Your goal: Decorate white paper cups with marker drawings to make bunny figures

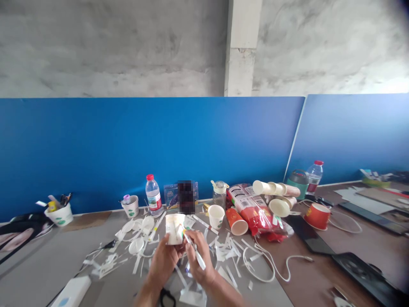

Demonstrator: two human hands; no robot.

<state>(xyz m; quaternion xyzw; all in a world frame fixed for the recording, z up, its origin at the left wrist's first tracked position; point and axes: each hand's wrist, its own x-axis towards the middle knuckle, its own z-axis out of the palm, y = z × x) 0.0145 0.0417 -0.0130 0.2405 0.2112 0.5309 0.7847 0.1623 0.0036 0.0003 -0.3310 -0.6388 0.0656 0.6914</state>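
Note:
My left hand is closed round a white paper cup, which it holds up above the table. My right hand grips a thin white pen-like tool with its tip at the cup's side. Both hands are low in the middle of the head view, over a litter of white paper strips and cut cup rings. Black scissors lie just under my wrists.
Cups stand around: a white one, an orange one, a red one. Water bottles, a red cup sleeve pack, a white cable, a power bank and a blue partition lie about.

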